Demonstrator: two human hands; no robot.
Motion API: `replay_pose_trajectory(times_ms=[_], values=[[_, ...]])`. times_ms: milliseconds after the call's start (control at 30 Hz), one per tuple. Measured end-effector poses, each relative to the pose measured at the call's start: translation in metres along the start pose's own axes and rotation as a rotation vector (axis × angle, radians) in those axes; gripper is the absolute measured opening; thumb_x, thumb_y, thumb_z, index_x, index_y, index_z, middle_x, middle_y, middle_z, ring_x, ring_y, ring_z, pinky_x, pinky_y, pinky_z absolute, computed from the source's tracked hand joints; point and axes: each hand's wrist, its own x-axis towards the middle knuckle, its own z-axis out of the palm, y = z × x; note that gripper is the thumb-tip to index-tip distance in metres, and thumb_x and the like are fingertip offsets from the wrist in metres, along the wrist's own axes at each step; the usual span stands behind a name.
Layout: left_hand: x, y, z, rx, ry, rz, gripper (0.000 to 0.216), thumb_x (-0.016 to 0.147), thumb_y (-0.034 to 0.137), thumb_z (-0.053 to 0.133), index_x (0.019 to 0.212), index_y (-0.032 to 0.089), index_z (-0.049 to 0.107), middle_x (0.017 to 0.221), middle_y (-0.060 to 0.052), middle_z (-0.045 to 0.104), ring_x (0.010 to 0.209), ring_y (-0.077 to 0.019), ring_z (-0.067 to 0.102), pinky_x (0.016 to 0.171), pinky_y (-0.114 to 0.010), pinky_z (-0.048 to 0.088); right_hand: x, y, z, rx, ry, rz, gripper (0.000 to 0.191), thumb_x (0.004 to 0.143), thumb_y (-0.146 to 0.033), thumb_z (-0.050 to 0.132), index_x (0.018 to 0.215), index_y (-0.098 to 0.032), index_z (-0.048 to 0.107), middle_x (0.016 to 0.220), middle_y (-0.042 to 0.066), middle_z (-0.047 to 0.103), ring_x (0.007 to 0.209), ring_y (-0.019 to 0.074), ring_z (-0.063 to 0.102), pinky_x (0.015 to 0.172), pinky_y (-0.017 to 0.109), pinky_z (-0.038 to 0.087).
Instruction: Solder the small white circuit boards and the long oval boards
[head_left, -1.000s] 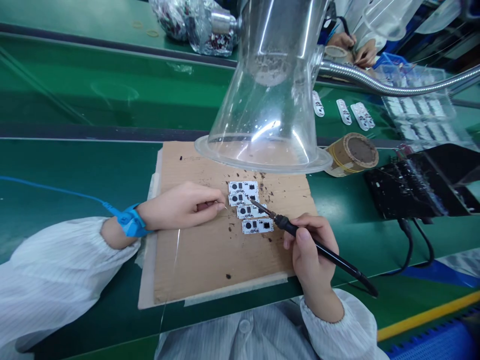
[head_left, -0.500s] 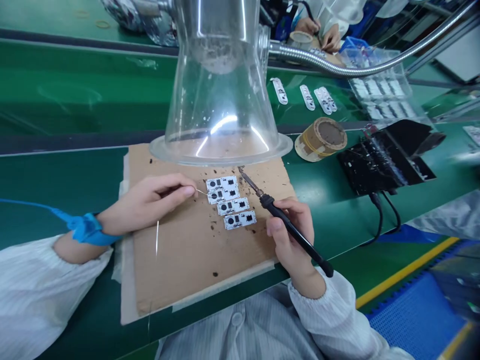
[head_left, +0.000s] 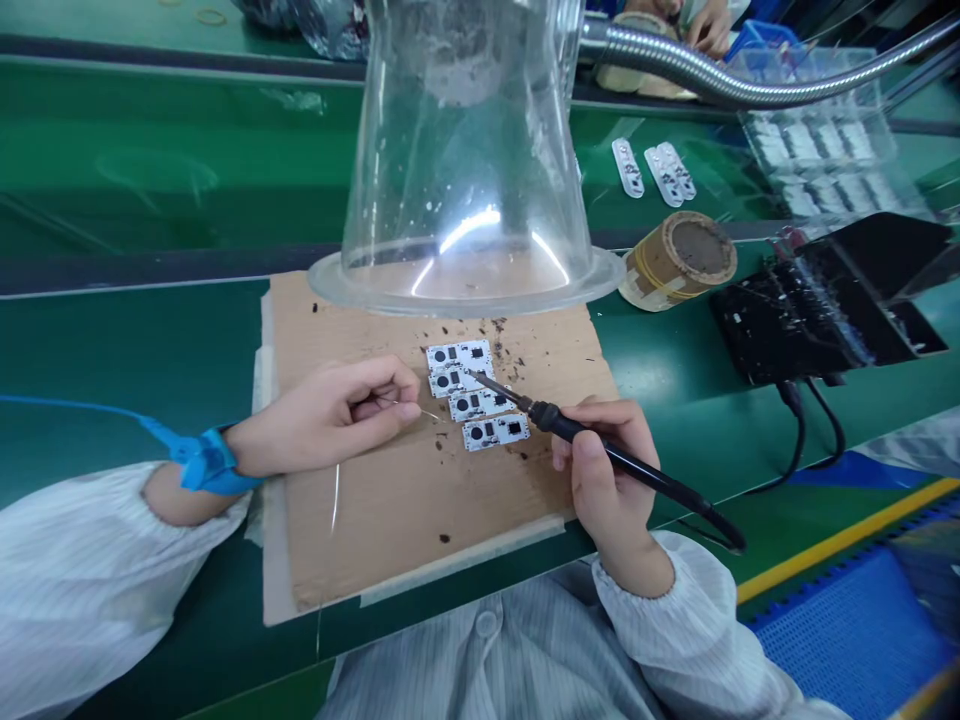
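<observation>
Several white circuit boards with black parts lie in a stepped column on a brown cardboard sheet. My right hand is closed around the black handle of a soldering iron. The iron's tip is over the second board from the top; whether it touches cannot be made out. My left hand, left of the boards, pinches a thin solder wire. The wire's short free end points toward the boards, and its tail hangs below the hand across the cardboard. A blue wrist strap circles my left wrist.
A clear fume hood hangs above the cardboard's far edge, with a flexible metal arm. To the right stand a round taped container and a black iron stand. Oval boards and a clear tray lie beyond, near another person's hands.
The soldering iron's tip has come down from above the boards onto the second board's area. My left hand has drawn slightly lower relative to the boards. The whole view has shifted.
</observation>
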Motion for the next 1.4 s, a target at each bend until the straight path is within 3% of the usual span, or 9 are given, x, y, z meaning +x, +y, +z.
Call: replay_pose_trajectory(times_ms=[233,833,1400], values=[[-0.001,-0.001,0.001,-0.017,-0.018,0.016,0.012,0.096,0.022,0.054,0.085,0.02,0.058,0.064,0.006,0.042,0.054,-0.0086,0.036,0.049,-0.02,0.031,-0.001,0.0,-0.001,0.06,-0.03,0.018,0.019,0.109,-0.046,0.069,0.107,-0.027,0.071,0.075,-0.002,0.06,0.058,0.0154,0.057,0.054,0.029,0.046],[0.001,-0.001,0.002,-0.021,-0.034,0.012,0.014,0.096,0.022,0.053,0.083,0.02,0.055,0.062,0.007,0.035,0.054,-0.0092,0.033,0.05,-0.02,0.029,0.001,0.001,-0.002,-0.034,-0.045,-0.053,0.017,0.107,-0.041,0.07,0.104,-0.024,0.072,0.074,-0.001,0.062,0.06,0.016,0.06,0.059,0.03,0.054],[-0.005,-0.015,0.003,0.156,-0.055,0.048,0.019,0.1,0.028,0.05,0.086,0.02,0.059,0.069,0.003,0.054,0.058,-0.0119,0.045,0.055,-0.022,0.035,0.002,0.0,0.002,-0.001,-0.057,-0.057,0.013,0.11,-0.036,0.067,0.104,-0.024,0.071,0.077,-0.002,0.066,0.056,0.0114,0.056,0.052,0.022,0.047]])
